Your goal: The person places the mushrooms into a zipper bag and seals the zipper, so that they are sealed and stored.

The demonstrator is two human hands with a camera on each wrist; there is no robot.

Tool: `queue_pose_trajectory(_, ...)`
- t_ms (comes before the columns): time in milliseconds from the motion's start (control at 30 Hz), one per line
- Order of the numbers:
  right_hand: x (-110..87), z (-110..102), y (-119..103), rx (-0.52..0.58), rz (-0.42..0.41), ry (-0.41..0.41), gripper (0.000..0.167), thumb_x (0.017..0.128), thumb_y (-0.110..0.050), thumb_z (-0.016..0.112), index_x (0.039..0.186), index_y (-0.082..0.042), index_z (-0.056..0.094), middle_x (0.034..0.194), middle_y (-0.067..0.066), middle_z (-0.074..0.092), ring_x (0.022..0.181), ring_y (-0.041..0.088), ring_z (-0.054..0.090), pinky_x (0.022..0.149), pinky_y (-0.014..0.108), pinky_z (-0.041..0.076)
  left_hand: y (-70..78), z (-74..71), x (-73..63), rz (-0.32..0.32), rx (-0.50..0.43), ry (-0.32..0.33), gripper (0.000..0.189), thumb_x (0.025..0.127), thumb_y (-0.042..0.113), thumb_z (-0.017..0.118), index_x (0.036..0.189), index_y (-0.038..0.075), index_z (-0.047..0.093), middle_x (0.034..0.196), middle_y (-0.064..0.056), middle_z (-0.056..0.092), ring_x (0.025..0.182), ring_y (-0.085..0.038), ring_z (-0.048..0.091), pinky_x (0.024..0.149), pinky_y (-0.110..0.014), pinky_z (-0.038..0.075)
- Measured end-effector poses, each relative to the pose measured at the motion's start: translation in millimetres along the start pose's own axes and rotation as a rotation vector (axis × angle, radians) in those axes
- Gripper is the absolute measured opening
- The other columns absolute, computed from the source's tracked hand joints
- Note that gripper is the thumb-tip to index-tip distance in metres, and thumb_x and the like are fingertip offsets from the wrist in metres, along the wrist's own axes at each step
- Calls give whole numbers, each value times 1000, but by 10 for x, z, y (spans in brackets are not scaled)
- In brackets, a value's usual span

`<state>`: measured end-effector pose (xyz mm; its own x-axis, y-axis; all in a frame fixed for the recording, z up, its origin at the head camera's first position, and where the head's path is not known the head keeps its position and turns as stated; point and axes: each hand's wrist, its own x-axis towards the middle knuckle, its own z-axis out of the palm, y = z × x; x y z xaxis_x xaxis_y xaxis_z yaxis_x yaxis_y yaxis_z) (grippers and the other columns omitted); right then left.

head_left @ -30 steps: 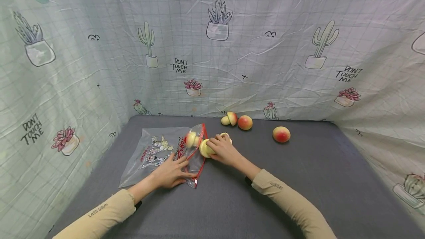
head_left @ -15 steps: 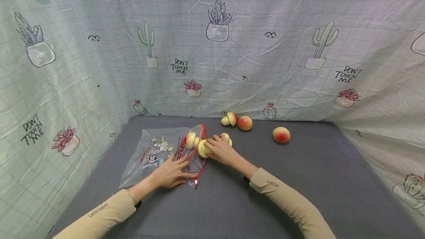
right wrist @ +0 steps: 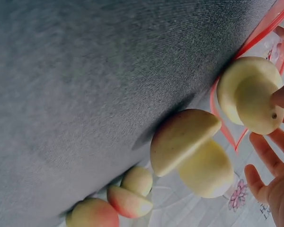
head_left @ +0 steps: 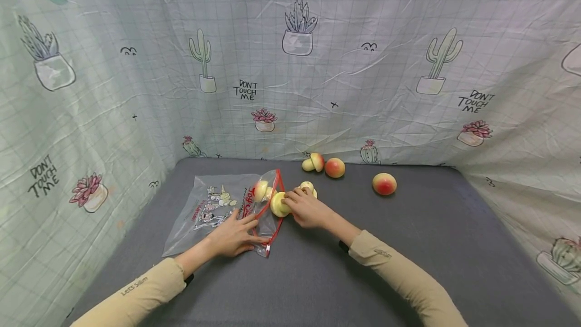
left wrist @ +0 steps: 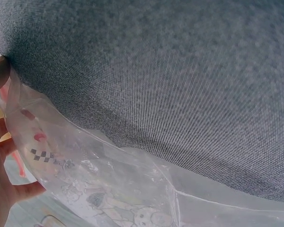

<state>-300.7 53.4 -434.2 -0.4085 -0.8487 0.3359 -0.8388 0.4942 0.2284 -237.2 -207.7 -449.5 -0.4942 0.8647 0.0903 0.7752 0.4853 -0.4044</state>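
Note:
My left hand (head_left: 236, 233) lies with fairly straight fingers on the open end of a clear plastic bag (head_left: 181, 226) with a red zip edge. Inside the bag, near its mouth, is a yellow and red toy mushroom (head_left: 260, 191). At the mouth, my right hand (head_left: 310, 209) pinches the stem of a second toy mushroom (right wrist: 250, 92) between thumb and index finger, its pale cap facing the bag. The other right fingers are spread in the right wrist view. Another toy mushroom (right wrist: 191, 151) lies just beyond the right hand, partly hidden by it in the head view.
Towards the back of the grey table (head_left: 345, 276) lie a toy mushroom (head_left: 313, 163) on its side and a round red-yellow one (head_left: 335, 168). A further round one (head_left: 384, 184) lies to the right. A patterned curtain (head_left: 336, 90) stands behind the table.
The mushroom at my right fingertips has shifted slightly left to the bag's mouth. My right hand has since drawn back slightly to the right; my left hand has stayed put.

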Motion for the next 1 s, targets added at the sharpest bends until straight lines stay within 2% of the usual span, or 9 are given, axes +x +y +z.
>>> queue_pose_trajectory(267, -45, 11, -18, -58, 15, 54, 23, 82, -12, 58, 106, -11, 56, 105, 4, 55, 93, 22, 50, 79, 38, 38, -10, -29, 2, -2, 21, -24, 43, 83, 45, 54, 125, 49, 43, 114, -4, 55, 115, -23, 47, 81, -58, 41)
queue_pose_trajectory(400, -42, 57, -19, -85, 21, 82, 21, 82, -14, 59, 103, -12, 56, 103, 3, 54, 91, 21, 50, 78, 37, 38, -11, -19, 4, 8, 23, -13, 44, 83, 45, 55, 125, 49, 43, 114, -4, 55, 115, -23, 47, 80, -58, 41)
queue_pose_trajectory(533, -30, 101, -9, -109, 20, 80, 17, 84, -16, 58, 100, -13, 54, 102, 1, 53, 89, 19, 49, 78, 35, 37, -8, 3, 12, 24, 24, 3, 43, 83, 44, 55, 124, 48, 45, 113, -4, 55, 115, -23, 47, 79, -57, 41)
queue_pose_trajectory(700, -14, 97, -3, -128, 26, 58, 14, 85, -18, 57, 97, -14, 52, 103, 0, 53, 88, 18, 48, 77, 34, 36, -6, 1, 17, 29, 32, -12, 41, 84, 44, 53, 124, 48, 45, 115, -2, 56, 117, -25, 47, 80, -57, 41)
queue_pose_trajectory(1000, -45, 71, 15, -96, 3, 25, 23, 85, -15, 58, 107, -16, 54, 107, 3, 53, 91, 18, 51, 76, 35, 37, -6, -18, 15, 45, 46, -16, 42, 84, 45, 53, 124, 47, 45, 119, 1, 56, 117, -26, 48, 79, -56, 43)
